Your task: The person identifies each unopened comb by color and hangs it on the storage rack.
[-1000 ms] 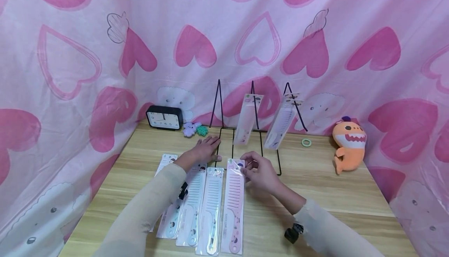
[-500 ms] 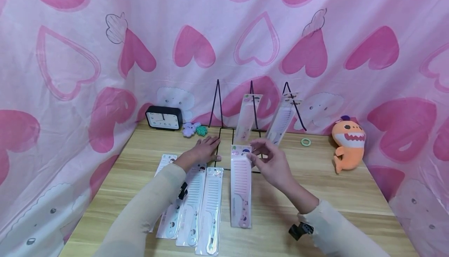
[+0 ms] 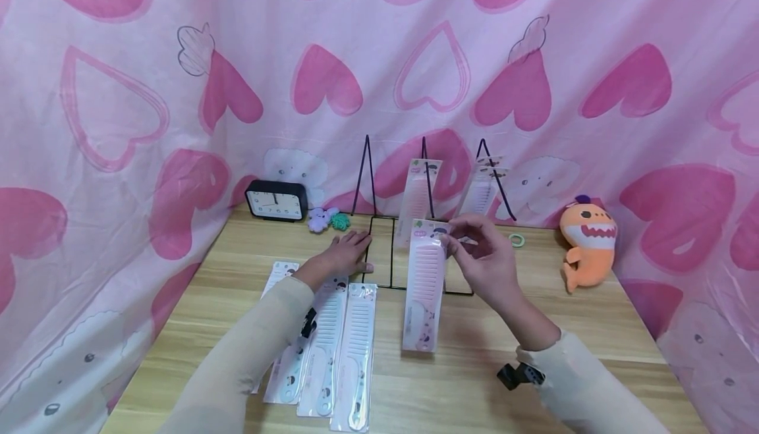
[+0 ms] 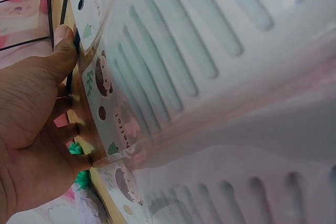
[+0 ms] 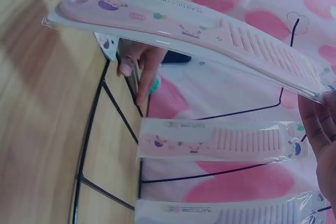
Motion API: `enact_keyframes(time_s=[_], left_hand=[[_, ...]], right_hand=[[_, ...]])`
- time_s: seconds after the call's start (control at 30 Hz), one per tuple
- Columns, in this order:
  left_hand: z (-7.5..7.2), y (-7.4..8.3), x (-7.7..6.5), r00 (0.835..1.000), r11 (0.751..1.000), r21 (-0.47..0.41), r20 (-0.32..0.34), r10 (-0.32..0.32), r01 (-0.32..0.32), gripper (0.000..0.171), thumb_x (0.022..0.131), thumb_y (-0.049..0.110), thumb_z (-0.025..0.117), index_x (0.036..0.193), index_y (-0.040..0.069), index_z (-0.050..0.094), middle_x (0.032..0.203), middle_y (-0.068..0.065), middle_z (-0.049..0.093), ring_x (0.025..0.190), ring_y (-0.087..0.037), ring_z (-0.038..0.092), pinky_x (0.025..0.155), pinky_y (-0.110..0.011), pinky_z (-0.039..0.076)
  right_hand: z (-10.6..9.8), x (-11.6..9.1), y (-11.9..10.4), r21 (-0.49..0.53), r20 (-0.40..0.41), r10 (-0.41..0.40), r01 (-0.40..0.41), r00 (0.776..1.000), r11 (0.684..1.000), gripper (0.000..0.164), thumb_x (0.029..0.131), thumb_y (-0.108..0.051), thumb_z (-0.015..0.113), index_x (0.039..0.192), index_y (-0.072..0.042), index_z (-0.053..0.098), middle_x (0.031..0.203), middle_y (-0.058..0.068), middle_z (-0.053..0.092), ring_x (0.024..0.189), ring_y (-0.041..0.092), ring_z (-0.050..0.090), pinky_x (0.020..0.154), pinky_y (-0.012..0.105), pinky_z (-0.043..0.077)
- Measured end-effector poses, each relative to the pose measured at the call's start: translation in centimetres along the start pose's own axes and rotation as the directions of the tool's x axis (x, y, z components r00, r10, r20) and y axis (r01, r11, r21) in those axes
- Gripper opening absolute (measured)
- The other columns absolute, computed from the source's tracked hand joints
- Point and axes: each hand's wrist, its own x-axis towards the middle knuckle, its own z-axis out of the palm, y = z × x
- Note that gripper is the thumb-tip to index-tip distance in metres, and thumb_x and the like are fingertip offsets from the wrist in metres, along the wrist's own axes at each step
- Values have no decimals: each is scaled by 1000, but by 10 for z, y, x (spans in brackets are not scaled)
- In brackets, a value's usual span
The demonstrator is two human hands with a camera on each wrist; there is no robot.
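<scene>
My right hand (image 3: 486, 259) pinches the top corner of a packaged pink comb (image 3: 423, 289), its card end up and the handle hanging down. In the right wrist view this pink comb (image 5: 173, 22) spans the upper part, and fingers show at its card end. Behind it stands a black wire rack (image 3: 392, 256), with one packaged pink comb (image 3: 415, 190) on its middle hook and pale combs (image 3: 477, 193) on the right hook. My left hand (image 3: 344, 255) rests at the rack's left base wire, fingers extended. In the left wrist view its thumb and fingers lie beyond the packaged combs (image 4: 173, 61).
Several packaged combs (image 3: 356, 355) lie overlapping on the wooden table (image 3: 534, 328), partly under my left forearm. At the back are a black clock (image 3: 276, 200), a purple toy (image 3: 319, 220), a green toy (image 3: 340, 221), a green ring (image 3: 517, 241) and an orange shark plush (image 3: 589, 246).
My right hand has lifted the packaged pink comb off the table and carried it up and to the right, toward the rack. My left hand has stayed in place.
</scene>
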Motion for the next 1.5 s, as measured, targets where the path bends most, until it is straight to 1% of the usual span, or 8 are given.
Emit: enact_keyframes(time_s=[0.17, 0.4, 0.77, 0.97, 1.03, 1.23, 1.37, 1.5], left_hand=[[0, 0, 0, 1000, 1000, -3, 1, 0, 0, 95, 108, 61, 63, 179, 19, 17, 189, -3, 7, 176, -34, 0, 140, -67, 1], [-6, 6, -5, 1000, 999, -44, 5, -4, 4, 95, 107, 59, 66, 179, 18, 19, 189, -3, 7, 176, -35, 0, 139, -68, -2], [-15, 18, -18, 1000, 1000, -11, -14, 18, -18, 93, 109, 59, 62, 178, 13, 20, 189, -8, 10, 175, -38, 5, 139, -71, 5], [-18, 20, -20, 1000, 1000, -2, -13, 18, -18, 91, 110, 56, 63, 178, 12, 21, 188, -9, 11, 175, -38, 7, 139, -71, 6], [-18, 21, -20, 1000, 1000, -2, -10, 15, -15, 91, 110, 57, 62, 178, 12, 21, 188, -9, 11, 175, -39, 6, 139, -70, 7], [-14, 17, -16, 1000, 1000, -18, -3, 11, -11, 93, 108, 59, 63, 178, 14, 21, 189, -7, 10, 175, -39, 4, 139, -71, 6], [-10, 14, -14, 1000, 1000, -30, -7, 9, -9, 92, 108, 60, 62, 178, 15, 21, 189, -6, 10, 175, -38, 4, 139, -70, 5], [-12, 16, -17, 1000, 1000, -23, -10, 9, -9, 92, 109, 58, 63, 178, 14, 22, 188, -8, 11, 175, -39, 5, 139, -71, 6]], right_hand=[[-1, 6, 1, 28, -25, -23, 23, 999, 999, 36, 88, 29, 73, 121, 15, 66, 112, 5, 71, 94, 9, 75, 75, 23, 68], [2, 10, 3, 21, -61, 21, -19, 998, 1000, 34, 91, 24, 74, 123, 13, 66, 115, 0, 72, 96, 9, 75, 79, 23, 68], [3, 14, 5, 58, -78, 0, 5, 997, 998, 33, 91, 26, 73, 121, 15, 66, 114, 1, 72, 95, 10, 75, 78, 21, 67], [3, 18, 9, 16, -88, 12, -11, 996, 1000, 35, 90, 24, 75, 122, 13, 67, 111, -1, 72, 94, 9, 74, 77, 20, 67], [4, 20, 13, 8, -92, 25, -24, 995, 1000, 35, 90, 24, 75, 122, 12, 67, 109, 2, 72, 92, 8, 73, 76, 19, 66], [7, 31, 25, -34, -87, 19, -22, 996, 999, 32, 93, 20, 74, 123, 11, 66, 107, 21, 69, 92, 9, 71, 79, 17, 65], [8, 39, 31, -71, -84, 29, -35, 996, 997, 31, 96, 17, 74, 124, 8, 65, 110, 23, 70, 95, 9, 71, 82, 17, 65], [11, 47, 36, -89, -92, 49, -57, 995, 994, 29, 99, 13, 74, 126, 6, 65, 111, 21, 70, 94, 12, 71, 78, 16, 64]])
